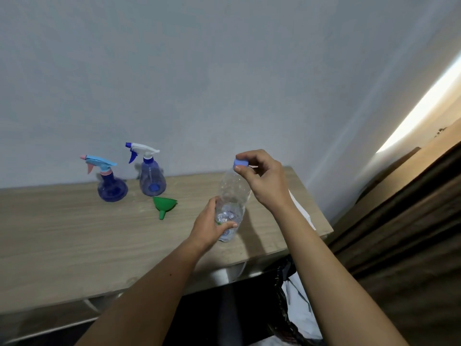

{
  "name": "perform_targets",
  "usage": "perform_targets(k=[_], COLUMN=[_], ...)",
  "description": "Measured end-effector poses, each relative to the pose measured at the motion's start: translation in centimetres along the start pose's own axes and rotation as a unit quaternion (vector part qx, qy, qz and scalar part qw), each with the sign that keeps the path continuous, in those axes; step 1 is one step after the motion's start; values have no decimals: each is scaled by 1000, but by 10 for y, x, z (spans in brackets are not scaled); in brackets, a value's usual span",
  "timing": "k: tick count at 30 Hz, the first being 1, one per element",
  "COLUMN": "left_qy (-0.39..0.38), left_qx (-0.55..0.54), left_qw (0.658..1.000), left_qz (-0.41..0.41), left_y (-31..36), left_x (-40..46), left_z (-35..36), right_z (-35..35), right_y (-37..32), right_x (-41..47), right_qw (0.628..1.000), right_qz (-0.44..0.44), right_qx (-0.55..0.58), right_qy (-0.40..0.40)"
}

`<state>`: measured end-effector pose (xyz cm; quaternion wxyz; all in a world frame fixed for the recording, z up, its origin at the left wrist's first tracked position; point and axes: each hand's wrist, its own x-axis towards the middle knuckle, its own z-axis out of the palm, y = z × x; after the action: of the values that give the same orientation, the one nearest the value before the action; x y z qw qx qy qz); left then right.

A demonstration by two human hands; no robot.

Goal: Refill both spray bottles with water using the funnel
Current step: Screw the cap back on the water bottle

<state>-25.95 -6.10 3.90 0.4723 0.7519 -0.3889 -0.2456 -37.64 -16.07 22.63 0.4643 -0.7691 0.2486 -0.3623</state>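
Note:
A clear plastic water bottle [233, 193] stands upright on the wooden table [74, 240]. My left hand [212, 224] grips its lower body. My right hand [262, 178] pinches the blue cap [240, 163] at the bottle's top. Two blue spray bottles stand near the wall: a squat round one [112, 189] with a light-blue and pink trigger head, and a taller one [152, 182] with a white and blue trigger head. A green funnel [164, 206] lies on its side in front of the taller one, left of my hands.
A white wall rises right behind the table. The table's right edge [321, 221] lies just past my right wrist, with a white strip along it. Dark brown curtains [399, 221] hang to the right. Dark and white cloth lies below the table's front edge.

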Motion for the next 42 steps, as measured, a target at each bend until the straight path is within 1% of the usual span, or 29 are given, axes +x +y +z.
perform_targets(k=[6,8,10,12,14,16,19,22,24,26,28,31,33,37,42], left_qy=[-20,-23,-21,-21,-24,-26,-20,-12,-12,-12,-10,-5,-4,-4,-7], left_qx=[-8,-13,-21,-25,-26,-30,-36,-37,-37,-22,-14,-13,-11,-8,-11], left_qw=[1000,1000,1000,999,999,999,999,999,999,999,1000,1000,1000,1000,1000], left_qz=[3,3,0,-7,-11,-11,-19,-22,-25,-21,-15,-14,-15,-12,-11], left_y=[-1,-3,-4,-5,-6,-6,-5,-5,-6,-4,-2,-3,-3,-4,-4], left_x=[4,4,3,4,5,5,3,1,1,1,1,1,0,0,0], left_z=[-5,-5,-6,-6,-6,-7,-5,-4,-3,-3,-3,-2,-1,-1,-2], right_z=[7,6,0,-9,-16,-18,-14,-8,-5,-4,-7,-15,-17,-10,2], right_y=[0,3,5,4,1,-3,-2,2,3,4,7,8,7,8,8], right_x=[5,8,13,20,27,32,31,22,17,16,17,20,22,20,11], right_qw=[1000,999,998,992,984,980,982,990,995,998,997,992,990,996,999], right_qz=[-13,-24,-9,9,5,-15,-41,-50,-34,-11,-5,-20,-15,29,12], right_qx=[-14,-31,-23,-8,-19,-49,-85,-72,-58,-48,-41,-35,-43,-46,-42], right_qy=[-6,-23,-64,-124,-175,-192,-161,-107,-67,-45,-62,-122,-132,-74,-26])
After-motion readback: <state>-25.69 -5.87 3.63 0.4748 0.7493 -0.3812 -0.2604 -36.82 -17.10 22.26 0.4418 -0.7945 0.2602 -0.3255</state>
